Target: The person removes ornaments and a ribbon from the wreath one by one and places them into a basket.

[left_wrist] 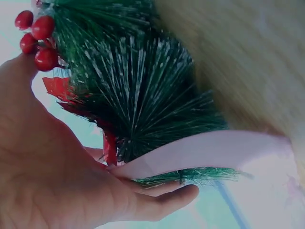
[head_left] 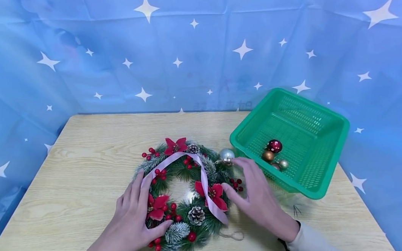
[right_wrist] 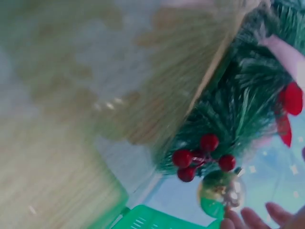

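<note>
A green Christmas wreath with red flowers, berries and pinecones lies on the table. My left hand rests on its left side, fingers spread along the rim and thumb toward the lower part. In the left wrist view, green needles and a pale pink ribbon lie beside that hand. The ribbon loops across the wreath's top. At the upper right rim sits a shiny silver ball ornament, golden in the right wrist view. My right hand has fingertips at this ball; its thumb lies apart, near the red flower.
A green plastic basket stands at the back right, holding several small ball ornaments. A loop of twine lies by the wreath's lower right. Blue cloth with white stars hangs behind the wooden table.
</note>
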Demonstrator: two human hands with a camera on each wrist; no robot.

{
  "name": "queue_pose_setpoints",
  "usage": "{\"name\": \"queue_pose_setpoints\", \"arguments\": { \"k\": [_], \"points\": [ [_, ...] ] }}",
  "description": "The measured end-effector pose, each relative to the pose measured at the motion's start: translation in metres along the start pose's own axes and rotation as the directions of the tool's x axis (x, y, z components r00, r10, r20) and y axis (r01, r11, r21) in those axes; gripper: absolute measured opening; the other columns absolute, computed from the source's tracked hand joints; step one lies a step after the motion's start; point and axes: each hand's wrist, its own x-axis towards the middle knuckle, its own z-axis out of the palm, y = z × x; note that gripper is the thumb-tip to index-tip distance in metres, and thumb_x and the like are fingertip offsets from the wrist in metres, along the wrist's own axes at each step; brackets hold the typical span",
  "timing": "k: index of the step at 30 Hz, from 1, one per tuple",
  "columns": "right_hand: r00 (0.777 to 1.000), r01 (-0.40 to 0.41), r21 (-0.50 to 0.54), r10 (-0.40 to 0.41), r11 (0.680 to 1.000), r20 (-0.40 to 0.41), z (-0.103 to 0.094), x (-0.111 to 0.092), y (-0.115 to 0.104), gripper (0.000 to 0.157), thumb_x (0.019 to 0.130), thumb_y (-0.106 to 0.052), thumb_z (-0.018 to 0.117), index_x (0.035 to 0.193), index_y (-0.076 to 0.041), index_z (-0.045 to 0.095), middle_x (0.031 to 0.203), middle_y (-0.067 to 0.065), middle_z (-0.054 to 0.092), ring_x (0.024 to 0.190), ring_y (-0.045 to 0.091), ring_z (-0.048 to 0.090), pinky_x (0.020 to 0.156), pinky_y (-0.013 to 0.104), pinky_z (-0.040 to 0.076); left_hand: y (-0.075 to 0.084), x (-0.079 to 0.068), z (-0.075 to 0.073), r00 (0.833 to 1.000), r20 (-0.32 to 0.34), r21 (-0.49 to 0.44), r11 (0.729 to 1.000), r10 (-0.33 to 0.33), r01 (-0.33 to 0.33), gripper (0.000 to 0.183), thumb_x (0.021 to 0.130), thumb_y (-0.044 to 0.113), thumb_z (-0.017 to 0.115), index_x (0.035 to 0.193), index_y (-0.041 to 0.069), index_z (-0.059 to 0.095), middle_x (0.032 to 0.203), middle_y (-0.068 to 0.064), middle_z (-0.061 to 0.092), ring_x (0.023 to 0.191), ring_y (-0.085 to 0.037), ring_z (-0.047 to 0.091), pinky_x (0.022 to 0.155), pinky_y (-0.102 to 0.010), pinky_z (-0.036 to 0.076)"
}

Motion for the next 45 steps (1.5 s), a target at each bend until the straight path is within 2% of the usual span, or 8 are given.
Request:
{"name": "queue_pose_setpoints", "arguments": {
  "k": [11, 16, 19, 21, 26, 31, 36, 45],
  "points": [
    [0.994, -0.078, 0.005, 0.077, 0.997, 0.077, 0.004, 0.013, 0.004, 0.076, 0.108, -0.048, 0.067, 0.169, -0.011, 0.037, 0.176, 0.007, 0.030, 0.157, 0.034, 0.036, 0.117, 0.067, 0.039, -0.010, 0.006, -0.008, 0.996, 0.082, -0.052, 0.998, 0.033, -0.029, 0.130, 0.085, 0.067, 0.085, 0.175, 0.016, 0.007, 0.181, -0.017, 0.002, 0.156, -0.052, 0.023, 0.106, -0.086, 0.030],
    [0.995, -0.060, 0.037, 0.057, 0.997, 0.081, 0.007, 0.016, 0.009, 0.071, 0.109, -0.039, 0.067, 0.168, -0.013, 0.038, 0.176, 0.006, 0.029, 0.151, 0.036, 0.045, 0.109, 0.067, 0.047, -0.015, 0.007, -0.012, 0.994, 0.095, -0.067, 0.997, 0.051, -0.045, 0.128, 0.087, 0.069, 0.083, 0.175, 0.015, 0.008, 0.181, -0.016, 0.001, 0.157, -0.052, 0.021, 0.106, -0.086, 0.030],
    [0.998, -0.029, 0.061, 0.026, 0.998, 0.051, 0.009, 0.018, 0.011, 0.065, 0.107, -0.028, 0.070, 0.162, -0.009, 0.043, 0.172, 0.012, 0.033, 0.133, 0.037, 0.060, 0.094, 0.058, 0.058, -0.016, 0.007, -0.014, 0.994, 0.095, -0.070, 0.997, 0.051, -0.044, 0.128, 0.087, 0.071, 0.082, 0.176, 0.015, 0.009, 0.182, -0.014, 0.000, 0.158, -0.051, 0.020, 0.106, -0.086, 0.030],
    [1.000, -0.005, 0.069, 0.003, 0.998, 0.028, 0.011, 0.020, 0.012, 0.060, 0.104, -0.020, 0.072, 0.156, -0.005, 0.047, 0.166, 0.016, 0.037, 0.106, 0.031, 0.068, 0.077, 0.045, 0.061, -0.017, 0.007, -0.014, 0.994, 0.095, -0.067, 0.997, 0.049, -0.043, 0.128, 0.087, 0.071, 0.081, 0.176, 0.015, 0.009, 0.182, -0.014, -0.001, 0.158, -0.051, 0.020, 0.105, -0.086, 0.030],
    [0.999, 0.045, 0.047, -0.043, 0.998, -0.027, 0.012, 0.023, 0.015, 0.058, 0.097, -0.010, 0.077, 0.149, -0.001, 0.052, 0.151, 0.020, 0.043, 0.071, 0.020, 0.052, 0.056, 0.028, 0.049, -0.018, 0.007, -0.012, 0.994, 0.095, -0.065, 0.997, 0.047, -0.041, 0.128, 0.086, 0.070, 0.084, 0.176, 0.017, 0.010, 0.182, -0.014, 0.001, 0.158, -0.051, 0.020, 0.106, -0.085, 0.029],
    [0.996, 0.085, 0.048, -0.084, 0.995, -0.023, 0.013, 0.025, 0.019, 0.065, 0.098, -0.012, 0.078, 0.155, -0.005, 0.050, 0.155, 0.019, 0.044, 0.088, 0.025, 0.063, 0.067, 0.035, 0.059, -0.018, 0.006, -0.011, 0.994, 0.098, -0.072, 0.997, 0.042, -0.035, 0.129, 0.085, 0.067, 0.086, 0.176, 0.017, 0.009, 0.182, -0.012, 0.000, 0.159, -0.050, 0.018, 0.108, -0.084, 0.027],
    [0.997, 0.077, 0.109, -0.077, 0.991, -0.001, 0.014, 0.027, 0.020, 0.059, 0.100, -0.011, 0.078, 0.151, -0.005, 0.050, 0.154, 0.011, 0.052, 0.121, 0.026, 0.064, 0.091, 0.046, 0.061, -0.017, 0.007, -0.011, 0.995, 0.093, -0.063, 0.997, 0.047, -0.042, 0.129, 0.086, 0.069, 0.083, 0.176, 0.016, 0.008, 0.182, -0.013, -0.002, 0.158, -0.053, 0.018, 0.107, -0.085, 0.027],
    [0.999, 0.044, 0.265, -0.043, 0.963, -0.011, 0.015, 0.032, 0.020, 0.053, 0.095, 0.003, 0.082, 0.140, -0.002, 0.055, 0.139, 0.011, 0.055, 0.114, 0.025, 0.067, 0.091, 0.033, 0.062, -0.016, 0.008, -0.011, 0.994, 0.092, -0.047, 0.998, 0.051, -0.047, 0.127, 0.086, 0.070, 0.082, 0.176, 0.016, 0.009, 0.182, -0.014, -0.002, 0.157, -0.054, 0.020, 0.106, -0.086, 0.029]
  ]
}}
